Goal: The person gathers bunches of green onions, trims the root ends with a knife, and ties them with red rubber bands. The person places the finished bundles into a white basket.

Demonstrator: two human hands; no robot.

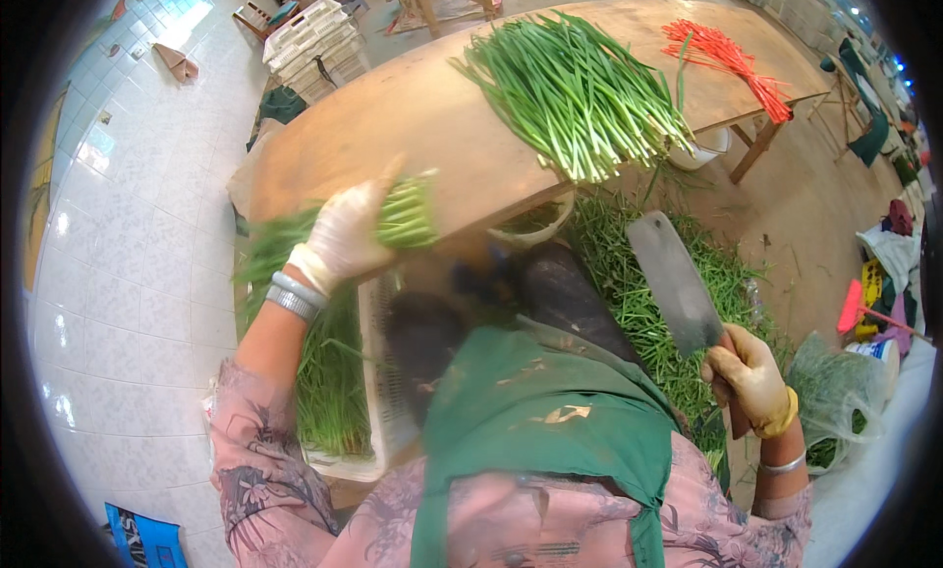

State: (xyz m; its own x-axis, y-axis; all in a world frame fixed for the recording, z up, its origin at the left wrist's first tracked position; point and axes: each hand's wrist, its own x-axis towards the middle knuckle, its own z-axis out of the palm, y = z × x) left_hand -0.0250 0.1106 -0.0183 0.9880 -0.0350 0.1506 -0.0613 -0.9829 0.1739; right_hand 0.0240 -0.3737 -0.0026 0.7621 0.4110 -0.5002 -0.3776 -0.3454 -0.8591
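Observation:
My left hand (pixel 346 229), in a white glove, is closed around a bunch of chives (pixel 408 211) at the left end of the wooden table (pixel 368 126). The pale cut ends point right, and the leaves trail off blurred to the left. My right hand (pixel 751 376), also gloved, grips a cleaver (pixel 675 278) by its handle, out beyond the table's near edge. Its broad grey blade points up and away from me. A large heap of loose chives (pixel 575 96) lies on the table, with its pale ends toward me.
Red ties (pixel 732 67) lie at the table's right end. A white crate (pixel 378 450) holding chives stands at my left knee. Green trimmings (pixel 643 293) cover the floor under the table and to my right. White crates (pixel 312 47) are stacked behind the table.

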